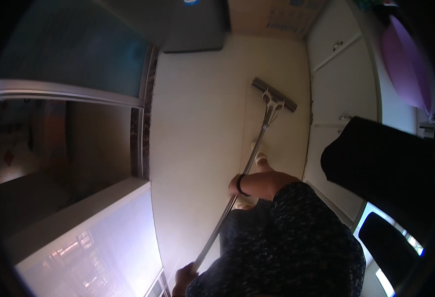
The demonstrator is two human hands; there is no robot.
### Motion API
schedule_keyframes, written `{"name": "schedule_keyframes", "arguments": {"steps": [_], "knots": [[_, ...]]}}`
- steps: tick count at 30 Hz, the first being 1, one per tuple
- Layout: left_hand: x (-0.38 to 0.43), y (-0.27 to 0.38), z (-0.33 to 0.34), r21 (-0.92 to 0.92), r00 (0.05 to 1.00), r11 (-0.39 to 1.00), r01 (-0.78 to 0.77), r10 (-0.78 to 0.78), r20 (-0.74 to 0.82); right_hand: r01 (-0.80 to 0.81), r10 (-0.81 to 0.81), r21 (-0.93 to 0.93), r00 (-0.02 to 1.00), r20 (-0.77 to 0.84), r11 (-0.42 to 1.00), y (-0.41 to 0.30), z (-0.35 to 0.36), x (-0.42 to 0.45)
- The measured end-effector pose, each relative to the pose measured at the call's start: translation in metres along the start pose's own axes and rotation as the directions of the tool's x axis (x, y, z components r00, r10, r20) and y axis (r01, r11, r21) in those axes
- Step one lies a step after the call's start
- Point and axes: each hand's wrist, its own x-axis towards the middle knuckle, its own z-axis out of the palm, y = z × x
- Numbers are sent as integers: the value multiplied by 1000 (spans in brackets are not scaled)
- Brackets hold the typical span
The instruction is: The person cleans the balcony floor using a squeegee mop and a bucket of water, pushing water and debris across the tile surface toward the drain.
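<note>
A sponge mop's metal handle [217,228] runs on a slant from the lower left up towards the right. Its flat head [277,95], joined by a pale forked bracket, rests on the light tiled floor [199,111]. My right hand [235,185], with a black band at the wrist, is closed around the middle of the handle. Lower down, my left hand [185,275] grips the handle's end, partly cut off by my dark patterned sleeve. Both my feet, in light sandals [261,157], stand close to the handle.
White cabinets [344,85] with metal knobs line the right side, below a counter bearing a purple basin [405,63]. A cardboard box [269,18] with writing and a dark grey object [197,31] stand ahead. At left are a framed sliding glass door [72,48] and a dark opening.
</note>
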Motion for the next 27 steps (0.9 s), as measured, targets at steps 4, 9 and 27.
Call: {"name": "schedule_keyframes", "arguments": {"steps": [4, 9, 27], "knots": [[99, 148, -41, 44, 970, 970, -241, 242, -16, -345, 346, 32, 936, -57, 938, 157, -26, -34], [201, 269, -35, -245, 761, 731, -637, 648, -47, -581, 574, -51, 812, -111, 812, 299, -52, -132], [149, 229, -104, -239, 737, 833, -498, 553, 389, -479, 602, 415, 760, -244, 773, 204, -23, -138]]}}
